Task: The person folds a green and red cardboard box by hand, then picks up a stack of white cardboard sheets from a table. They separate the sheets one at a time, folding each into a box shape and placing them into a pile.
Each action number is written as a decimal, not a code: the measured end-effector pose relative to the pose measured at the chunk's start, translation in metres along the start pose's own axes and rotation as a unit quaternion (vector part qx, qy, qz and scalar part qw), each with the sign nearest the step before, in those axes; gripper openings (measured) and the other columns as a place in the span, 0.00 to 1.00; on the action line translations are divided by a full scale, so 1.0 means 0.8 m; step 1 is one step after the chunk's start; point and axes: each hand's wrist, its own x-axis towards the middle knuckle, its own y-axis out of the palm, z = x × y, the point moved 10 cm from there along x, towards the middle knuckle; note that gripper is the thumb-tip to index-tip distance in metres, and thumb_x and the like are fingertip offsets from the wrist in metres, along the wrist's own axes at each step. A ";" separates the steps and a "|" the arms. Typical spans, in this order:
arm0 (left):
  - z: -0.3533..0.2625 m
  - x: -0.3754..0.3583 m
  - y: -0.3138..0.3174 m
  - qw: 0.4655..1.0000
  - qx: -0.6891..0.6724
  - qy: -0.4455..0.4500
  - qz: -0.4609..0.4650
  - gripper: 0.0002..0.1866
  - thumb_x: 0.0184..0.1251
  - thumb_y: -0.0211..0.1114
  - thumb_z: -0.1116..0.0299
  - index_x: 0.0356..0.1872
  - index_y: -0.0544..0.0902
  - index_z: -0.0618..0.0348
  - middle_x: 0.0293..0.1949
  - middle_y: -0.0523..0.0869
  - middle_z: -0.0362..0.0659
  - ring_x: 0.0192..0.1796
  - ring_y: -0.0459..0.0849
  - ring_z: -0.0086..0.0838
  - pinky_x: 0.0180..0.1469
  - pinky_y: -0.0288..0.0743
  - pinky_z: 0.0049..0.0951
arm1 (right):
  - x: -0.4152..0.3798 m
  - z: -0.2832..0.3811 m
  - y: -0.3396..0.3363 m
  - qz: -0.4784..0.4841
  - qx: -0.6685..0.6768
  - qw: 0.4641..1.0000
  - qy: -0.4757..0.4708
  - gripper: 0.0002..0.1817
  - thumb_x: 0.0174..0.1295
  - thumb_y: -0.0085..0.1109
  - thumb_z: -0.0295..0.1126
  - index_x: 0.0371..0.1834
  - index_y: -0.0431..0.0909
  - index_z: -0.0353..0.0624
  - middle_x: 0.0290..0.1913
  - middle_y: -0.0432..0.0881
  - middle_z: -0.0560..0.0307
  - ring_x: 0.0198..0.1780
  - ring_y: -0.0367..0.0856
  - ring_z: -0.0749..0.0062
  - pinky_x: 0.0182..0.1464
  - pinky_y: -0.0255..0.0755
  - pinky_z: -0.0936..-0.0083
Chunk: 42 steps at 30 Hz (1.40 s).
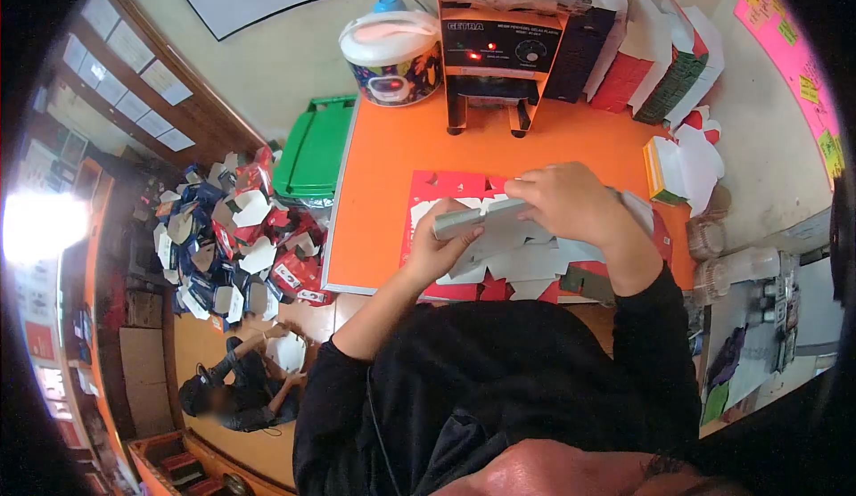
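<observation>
A pale grey-white cardboard box blank (501,214), partly folded, is held above the near part of the table. Its left end is gripped by my left hand (435,251), thumb on the near side and fingers bent around it. My right hand (563,200) closes on the upper right part of the same blank, with the fingers bent over its edge. Beneath both hands lie flat red cardboard blanks (426,186) and blanks with the white side up (526,262), overlapping each other. My right palm hides part of the held blank.
On the orange table (392,175) stand a sealing machine (499,59), a patterned rice cooker (392,64) and cardboard stacks (660,59). Left of it are a green-lidded bin (314,150) and a heap of folded boxes (241,237). A person (241,385) sits on the floor holding white cardboard.
</observation>
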 end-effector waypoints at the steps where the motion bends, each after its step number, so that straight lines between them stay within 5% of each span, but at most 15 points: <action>1: -0.010 0.002 -0.001 1.000 -0.013 0.010 0.009 0.10 0.53 0.66 0.76 0.37 0.76 0.62 0.33 0.78 0.39 0.40 0.77 0.22 0.44 0.71 0.23 | 0.001 0.005 -0.010 0.018 0.005 1.000 -0.022 0.17 0.45 0.63 0.36 0.39 0.73 0.47 0.30 0.79 0.55 0.35 0.79 0.55 0.35 0.70 0.59; 4: -0.060 0.022 -0.019 0.998 -0.032 0.049 0.018 0.12 0.54 0.66 0.73 0.40 0.76 0.61 0.35 0.78 0.38 0.41 0.77 0.23 0.45 0.71 0.25 | 0.020 0.014 -0.054 0.079 0.030 0.996 -0.016 0.19 0.46 0.64 0.37 0.42 0.73 0.46 0.33 0.79 0.52 0.36 0.78 0.53 0.36 0.70 0.60; 6: -0.027 0.035 -0.025 0.976 -0.141 -0.165 0.028 0.14 0.56 0.65 0.70 0.42 0.75 0.62 0.39 0.79 0.40 0.43 0.77 0.25 0.44 0.73 0.27 | 0.047 -0.009 -0.046 0.121 0.053 0.991 0.013 0.21 0.45 0.64 0.38 0.44 0.74 0.46 0.36 0.79 0.50 0.38 0.77 0.53 0.38 0.69 0.60; 10: 0.052 0.060 -0.043 0.928 -0.259 -0.266 -0.044 0.16 0.57 0.64 0.67 0.45 0.75 0.63 0.42 0.79 0.44 0.45 0.78 0.27 0.45 0.74 0.29 | 0.116 -0.056 0.078 0.234 0.191 0.953 -0.038 0.28 0.40 0.68 0.38 0.46 0.73 0.40 0.44 0.77 0.44 0.48 0.75 0.52 0.48 0.70 0.64; 14: 0.159 0.059 -0.065 0.962 -0.102 -0.251 -0.020 0.21 0.56 0.65 0.65 0.48 0.74 0.67 0.43 0.80 0.48 0.44 0.79 0.31 0.43 0.74 0.32 | 0.122 -0.061 0.169 0.217 0.186 0.958 0.010 0.29 0.40 0.69 0.39 0.49 0.73 0.44 0.45 0.78 0.47 0.48 0.76 0.55 0.49 0.70 0.64; 16: 0.188 0.053 -0.082 0.956 0.133 -0.260 0.024 0.20 0.51 0.68 0.67 0.45 0.78 0.63 0.39 0.82 0.49 0.40 0.82 0.34 0.42 0.75 0.32 | 0.118 -0.053 0.196 0.193 0.169 0.966 0.024 0.29 0.40 0.69 0.40 0.47 0.74 0.44 0.44 0.78 0.47 0.48 0.75 0.54 0.49 0.69 0.65; 20: 0.141 0.054 -0.082 0.933 0.299 -0.196 0.037 0.14 0.49 0.64 0.71 0.40 0.81 0.56 0.33 0.83 0.49 0.35 0.83 0.36 0.39 0.76 0.33 | 0.110 -0.052 0.228 0.110 0.100 0.982 0.113 0.23 0.45 0.65 0.39 0.46 0.75 0.46 0.44 0.78 0.49 0.48 0.76 0.56 0.48 0.69 0.64; 23: 0.158 0.031 -0.038 0.781 0.592 -0.090 0.177 0.12 0.49 0.57 0.70 0.36 0.80 0.57 0.29 0.82 0.46 0.35 0.82 0.34 0.36 0.75 0.34 | 0.085 -0.042 0.266 0.068 0.068 0.985 0.140 0.19 0.49 0.60 0.37 0.45 0.74 0.45 0.45 0.79 0.49 0.47 0.76 0.57 0.49 0.68 0.62; 27: 0.170 -0.024 -0.016 0.815 0.551 -0.053 0.170 0.24 0.56 0.59 0.60 0.52 0.73 0.64 0.50 0.77 0.55 0.54 0.75 0.41 0.54 0.70 0.35 | 0.046 -0.023 0.286 -0.096 0.035 0.990 0.099 0.26 0.51 0.56 0.40 0.53 0.68 0.40 0.56 0.70 0.44 0.57 0.68 0.51 0.58 0.61 0.57; 29: 0.159 -0.047 -0.013 0.823 0.550 -0.041 0.136 0.40 0.54 0.60 0.50 0.61 0.59 0.70 0.62 0.63 0.57 0.66 0.59 0.45 0.65 0.57 0.36 | 0.025 0.004 0.272 -0.093 0.055 0.988 0.112 0.32 0.49 0.58 0.43 0.57 0.64 0.39 0.61 0.64 0.44 0.61 0.62 0.48 0.61 0.57 0.55; 33: 0.178 -0.055 -0.012 0.830 0.532 -0.061 0.152 0.51 0.47 0.61 0.40 0.64 0.53 0.70 0.65 0.57 0.57 0.69 0.51 0.46 0.68 0.48 0.39 | 0.020 0.013 0.279 -0.042 0.104 0.986 0.125 0.45 0.49 0.58 0.49 0.65 0.51 0.35 0.69 0.45 0.41 0.70 0.40 0.44 0.68 0.42 0.54; 37: 0.158 -0.010 -0.019 0.829 0.538 -0.034 0.150 0.42 0.49 0.63 0.48 0.62 0.60 0.66 0.56 0.71 0.55 0.61 0.66 0.46 0.62 0.61 0.37 | 0.034 -0.009 0.273 -0.015 0.113 0.986 0.122 0.44 0.49 0.58 0.49 0.65 0.52 0.37 0.69 0.45 0.43 0.69 0.41 0.42 0.67 0.44 0.52; 39: 0.188 0.014 -0.029 0.794 0.552 -0.139 0.214 0.23 0.54 0.59 0.63 0.52 0.73 0.58 0.41 0.80 0.50 0.48 0.76 0.43 0.51 0.70 0.37 | 0.053 -0.035 0.297 0.129 0.239 0.956 0.109 0.46 0.48 0.61 0.51 0.68 0.49 0.44 0.69 0.50 0.46 0.68 0.47 0.43 0.66 0.47 0.51; 40: 0.179 0.018 -0.030 0.793 0.554 -0.133 0.214 0.23 0.54 0.59 0.63 0.52 0.73 0.58 0.41 0.80 0.50 0.48 0.76 0.43 0.51 0.70 0.37 | 0.061 -0.058 0.289 0.084 0.264 0.956 0.091 0.48 0.42 0.67 0.46 0.68 0.51 0.52 0.66 0.57 0.47 0.66 0.54 0.50 0.65 0.52 0.56; 42: 0.133 0.040 -0.029 0.825 0.537 -0.043 0.169 0.13 0.52 0.54 0.75 0.39 0.80 0.54 0.30 0.80 0.45 0.37 0.79 0.41 0.41 0.73 0.38 | 0.066 -0.097 0.231 0.051 -0.055 0.991 0.109 0.47 0.36 0.73 0.41 0.64 0.58 0.54 0.60 0.66 0.51 0.60 0.64 0.56 0.61 0.59 0.62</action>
